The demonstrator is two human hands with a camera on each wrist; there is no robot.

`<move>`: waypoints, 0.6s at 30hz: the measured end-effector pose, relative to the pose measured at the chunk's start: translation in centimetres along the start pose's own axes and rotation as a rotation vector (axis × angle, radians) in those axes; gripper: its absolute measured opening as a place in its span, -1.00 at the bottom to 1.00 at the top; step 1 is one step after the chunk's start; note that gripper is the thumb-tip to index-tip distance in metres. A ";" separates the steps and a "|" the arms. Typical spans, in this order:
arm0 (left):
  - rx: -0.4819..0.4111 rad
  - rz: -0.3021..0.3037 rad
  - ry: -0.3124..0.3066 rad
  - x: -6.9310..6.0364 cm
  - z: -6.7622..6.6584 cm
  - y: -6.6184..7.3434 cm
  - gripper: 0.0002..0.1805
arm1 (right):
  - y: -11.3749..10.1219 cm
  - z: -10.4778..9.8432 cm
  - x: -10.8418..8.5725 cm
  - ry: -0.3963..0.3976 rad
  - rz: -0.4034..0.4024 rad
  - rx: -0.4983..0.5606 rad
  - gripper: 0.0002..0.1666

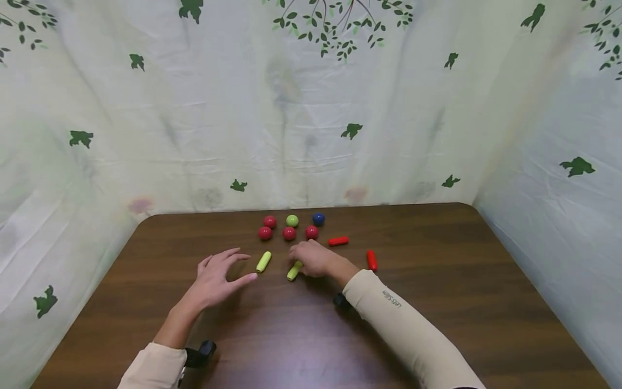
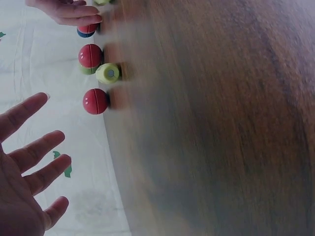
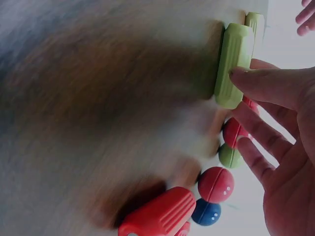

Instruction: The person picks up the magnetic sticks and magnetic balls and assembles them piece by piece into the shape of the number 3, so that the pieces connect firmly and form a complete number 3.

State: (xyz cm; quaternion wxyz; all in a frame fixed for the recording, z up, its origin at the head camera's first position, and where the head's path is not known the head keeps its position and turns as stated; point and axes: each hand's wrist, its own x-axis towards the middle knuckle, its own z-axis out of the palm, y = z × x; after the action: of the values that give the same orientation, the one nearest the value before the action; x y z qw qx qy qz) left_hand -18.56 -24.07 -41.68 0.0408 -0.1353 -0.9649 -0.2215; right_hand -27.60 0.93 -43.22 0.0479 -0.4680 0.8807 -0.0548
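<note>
Pinched between the thumb and fingers of the right hand (image 1: 316,259): a green handle (image 1: 293,272), at 8 o'clock from the knuckles, long axis 1-to-7. Spread wide, holding nothing: left hand (image 1: 215,278). Nearer that hand, at 9 o'clock from the pinch and nearly parallel: second green handle (image 1: 264,261). Hidden in head view: pinched handle's upper end. Cut off in right wrist view: red handle (image 3: 160,215). Impossible to tell: whether lifted off the table (image 1: 486,297).

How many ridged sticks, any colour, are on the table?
4. One yellow-green stick lies near the left hand; a second yellow-green stick is touched by the right hand. A red stick lies right of that hand, another red stick farther right. That hand could hide more.
</note>
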 end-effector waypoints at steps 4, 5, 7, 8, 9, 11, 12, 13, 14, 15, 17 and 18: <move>0.006 0.001 0.002 0.0 0.0 0.0 -0.38 | 0.0 0.0 0.2 -0.014 0.004 0.019 -0.77; 0.006 0.000 0.001 0.0 0.0 0.0 -0.38 | 0.0 0.0 0.2 -0.021 0.012 0.022 -0.78; 0.005 -0.003 -0.001 0.0 0.1 0.0 -0.38 | 0.0 0.0 0.2 -0.029 0.031 0.022 -0.78; 0.005 -0.003 -0.001 0.0 0.1 0.0 -0.37 | -0.1 0.0 0.2 -0.030 0.042 0.021 -0.77; 0.003 -0.002 0.000 0.0 0.1 0.0 -0.37 | -0.2 0.0 0.1 -0.028 0.049 0.015 -0.77; 0.001 0.002 0.001 0.0 0.1 0.1 -0.37 | -0.3 0.0 0.1 -0.023 0.060 0.008 -0.77; 0.001 0.005 0.001 0.1 0.2 0.1 -0.37 | -0.4 0.1 0.0 -0.016 0.061 0.005 -0.78; 0.002 0.009 0.000 0.1 0.2 0.2 -0.37 | -0.5 0.1 0.0 -0.013 0.062 0.005 -0.78; 0.002 0.013 0.000 0.1 0.2 0.3 -0.37 | -0.7 0.2 -0.1 -0.008 0.061 0.008 -0.78; 0.003 0.016 0.001 0.1 0.3 0.3 -0.37 | -0.8 0.2 -0.2 -0.003 0.059 0.011 -0.79; 0.008 0.025 0.007 0.1 0.4 0.5 -0.39 | -1.1 0.2 -0.3 0.004 0.056 0.022 -0.79; 0.008 0.031 0.012 0.0 0.4 0.6 -0.40 | -1.3 0.2 -0.4 0.009 0.057 0.034 -0.80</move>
State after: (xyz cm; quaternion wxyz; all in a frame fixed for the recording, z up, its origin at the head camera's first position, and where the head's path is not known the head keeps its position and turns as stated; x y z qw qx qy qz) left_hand -18.45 -23.38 -41.81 0.0505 -0.1486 -0.9633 -0.2177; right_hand -26.30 0.55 -43.25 0.0535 -0.4414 0.8929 -0.0705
